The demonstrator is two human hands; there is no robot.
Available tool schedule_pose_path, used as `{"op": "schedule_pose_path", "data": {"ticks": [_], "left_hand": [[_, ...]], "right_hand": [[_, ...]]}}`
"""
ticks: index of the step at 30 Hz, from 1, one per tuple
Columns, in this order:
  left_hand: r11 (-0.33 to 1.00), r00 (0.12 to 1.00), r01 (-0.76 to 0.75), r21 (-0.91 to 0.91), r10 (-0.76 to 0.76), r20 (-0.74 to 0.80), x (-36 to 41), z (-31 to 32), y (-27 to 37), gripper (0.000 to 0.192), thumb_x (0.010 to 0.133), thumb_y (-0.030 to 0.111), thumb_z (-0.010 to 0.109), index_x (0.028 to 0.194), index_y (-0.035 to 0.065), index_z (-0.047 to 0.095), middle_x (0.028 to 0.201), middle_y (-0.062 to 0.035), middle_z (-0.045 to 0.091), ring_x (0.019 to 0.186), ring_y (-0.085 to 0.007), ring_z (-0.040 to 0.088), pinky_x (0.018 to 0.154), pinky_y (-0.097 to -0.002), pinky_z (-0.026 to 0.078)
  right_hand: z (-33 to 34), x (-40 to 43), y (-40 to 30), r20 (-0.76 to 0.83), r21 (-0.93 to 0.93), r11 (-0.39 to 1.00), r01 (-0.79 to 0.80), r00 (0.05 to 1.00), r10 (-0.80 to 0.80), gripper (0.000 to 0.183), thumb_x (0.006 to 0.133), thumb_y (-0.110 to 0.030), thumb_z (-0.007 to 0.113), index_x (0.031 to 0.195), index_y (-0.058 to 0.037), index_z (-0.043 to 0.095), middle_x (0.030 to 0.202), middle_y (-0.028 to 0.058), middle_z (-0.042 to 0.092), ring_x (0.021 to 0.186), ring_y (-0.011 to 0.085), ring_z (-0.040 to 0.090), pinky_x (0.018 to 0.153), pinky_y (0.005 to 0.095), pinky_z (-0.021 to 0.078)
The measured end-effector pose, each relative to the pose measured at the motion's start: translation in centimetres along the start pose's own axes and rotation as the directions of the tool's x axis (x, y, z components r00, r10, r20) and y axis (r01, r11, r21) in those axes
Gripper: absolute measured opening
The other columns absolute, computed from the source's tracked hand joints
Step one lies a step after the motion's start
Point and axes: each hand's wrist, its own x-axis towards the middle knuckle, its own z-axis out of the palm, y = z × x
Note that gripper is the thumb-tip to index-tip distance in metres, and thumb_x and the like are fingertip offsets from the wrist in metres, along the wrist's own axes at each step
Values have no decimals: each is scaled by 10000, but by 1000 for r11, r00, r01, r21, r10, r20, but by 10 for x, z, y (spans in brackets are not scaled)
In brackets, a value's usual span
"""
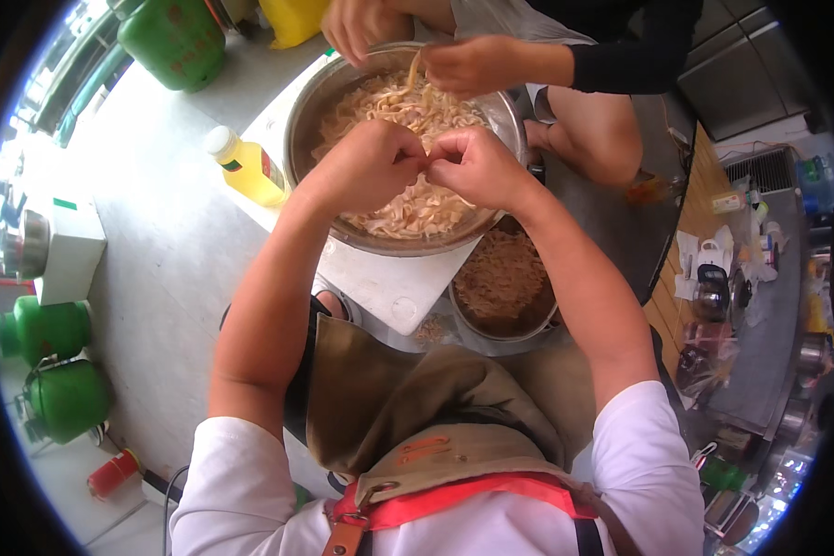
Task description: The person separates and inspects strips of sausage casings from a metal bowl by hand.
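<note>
A wide metal basin (389, 244) holds a heap of pale, curled strips (417, 215), whose kind I cannot tell for sure. Above it my left hand (382, 163) and my right hand (476, 167) meet, fingertips pinched together. Any small piece between them is hidden by the fingers. Below my right forearm is a smaller round metal pan (504, 337) with brownish shredded pieces (504, 274). Across the basin another person's hand (459, 66) holds a pale strip (413, 73), with that person's other hand (354, 28) over the rim.
A white foam board (389, 292) lies under the basin, with a bottle of yellow liquid (254, 170) at its left. Green gas cylinders (174, 42) stand at the left. The other person's bent knee (598, 139) is close to the basin's right side. Small scraps (431, 330) lie near the pan.
</note>
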Motion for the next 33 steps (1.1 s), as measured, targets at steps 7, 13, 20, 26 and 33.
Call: {"op": "schedule_pose_path", "data": {"ticks": [7, 13, 20, 26, 33], "left_hand": [[962, 993, 106, -251, -90, 75, 0, -11, 1, 120, 813, 91, 591, 796, -17, 641, 656, -22, 607, 609, -77, 567, 558, -239, 460], [813, 978, 202, -546, -142, 150, -4, -15, -4, 123, 819, 79, 589, 833, -38, 624, 693, -25, 604, 641, -86, 571, 575, -225, 455], [605, 981, 131, -785, -191, 17, -3, -21, -8, 75, 815, 53, 487, 798, 16, 550, 823, -74, 572, 730, -177, 599, 695, -299, 514], [603, 977, 153, -783, -213, 27, -4, -24, -17, 88, 828, 72, 481, 820, 10, 542, 842, -86, 583, 737, -195, 626, 697, -306, 535], [831, 977, 174, -529, -214, -16, -4, -27, -16, 194, 837, 126, 502, 761, -40, 568, 705, -57, 601, 683, -136, 628, 622, -253, 507]], "right_hand": [[7, -3, 2, -61, 413, 908, -71, 993, 105, 116, 765, -91, 637, 708, 6, 665, 644, 35, 643, 572, 73, 565, 528, 226, 444], [12, -7, 7, -22, 578, 814, -51, 997, 79, 105, 811, -44, 591, 781, 30, 659, 692, 62, 657, 568, 87, 597, 530, 215, 475], [18, 3, 60, 86, -390, 916, 89, 994, -60, 166, 759, -109, 567, 779, 19, 670, 815, 197, 663, 715, 337, 651, 646, 415, 516], [47, 15, 54, 260, -724, 683, 96, 955, 141, 151, 738, -54, 554, 798, 27, 667, 857, 216, 661, 800, 384, 647, 690, 442, 519], [19, 8, -5, -33, -179, 984, 27, 999, -33, 168, 826, -93, 605, 931, 32, 642, 870, 166, 679, 873, 273, 669, 747, 345, 514]]}}
